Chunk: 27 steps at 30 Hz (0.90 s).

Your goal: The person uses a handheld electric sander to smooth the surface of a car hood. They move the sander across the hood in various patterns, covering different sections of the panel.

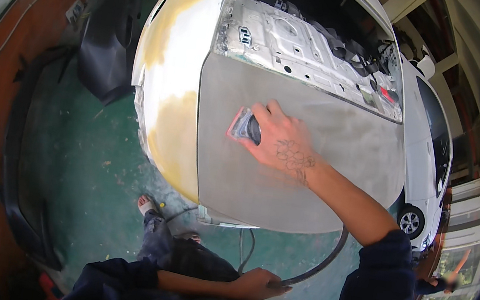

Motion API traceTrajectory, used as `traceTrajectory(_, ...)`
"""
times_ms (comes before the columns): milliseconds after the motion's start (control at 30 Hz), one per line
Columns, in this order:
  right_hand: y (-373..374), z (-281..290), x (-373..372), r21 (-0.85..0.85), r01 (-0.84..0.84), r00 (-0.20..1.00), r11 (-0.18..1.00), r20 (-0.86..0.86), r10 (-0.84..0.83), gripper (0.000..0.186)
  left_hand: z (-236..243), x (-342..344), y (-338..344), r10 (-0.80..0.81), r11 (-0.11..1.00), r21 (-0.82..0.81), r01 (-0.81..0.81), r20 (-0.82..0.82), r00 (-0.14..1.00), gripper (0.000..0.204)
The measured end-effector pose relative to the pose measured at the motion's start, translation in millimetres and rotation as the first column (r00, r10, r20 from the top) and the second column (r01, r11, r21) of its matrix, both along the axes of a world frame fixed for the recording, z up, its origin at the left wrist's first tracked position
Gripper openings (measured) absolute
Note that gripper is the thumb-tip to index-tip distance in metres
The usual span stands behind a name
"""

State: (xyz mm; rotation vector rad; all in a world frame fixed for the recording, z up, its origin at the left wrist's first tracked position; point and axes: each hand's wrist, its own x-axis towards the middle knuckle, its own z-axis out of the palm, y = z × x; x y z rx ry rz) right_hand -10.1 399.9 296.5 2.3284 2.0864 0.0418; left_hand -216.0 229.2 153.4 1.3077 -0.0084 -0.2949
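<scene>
My right hand (278,138) is wrapped over a small dark sander (246,125) with a pinkish-red edge, pressed against the broad matte grey panel (306,202) of a car body. My palm hides much of the tool. Low in front of me, my left hand (256,285) is closed round a thick dark hose (322,265), which curves up to the right toward the panel's near edge. Left of the grey panel, the car's white side (176,79) carries yellowish patches (178,129).
Beyond the panel lies a windowless opening with bare white sheet metal (281,30). A dark bumper (108,39) and a long black curved part (24,138) lie on the green floor (87,165) at left. Another white car (430,127) stands at right; a person (430,286) is farther off.
</scene>
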Motion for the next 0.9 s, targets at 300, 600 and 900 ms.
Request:
traceTrajectory(300, -52.1, 5.3, -3.5, -0.145, 0.068, 0.996, 0.987, -0.051, -0.076, 0.056, 17.0, 2.5, 11.4, -0.240, 0.962, 0.155, 0.225, 0.084, 0.967, 0.050)
traceTrajectory(600, -69.2, 18.7, 1.1, -0.166, 0.139, 0.987, 0.976, -0.063, -0.151, 0.048, 7.5, 3.4, 10.1, -0.256, 0.966, 0.072, 0.249, 0.125, 0.959, 0.048)
traceTrajectory(900, 20.4, 6.0, 2.6, -0.032, 0.164, 0.982, 0.986, -0.086, -0.166, 0.052, -14.5, -0.1, -0.6, -0.099, 0.990, -0.089, 0.113, 0.146, 0.984, 0.045)
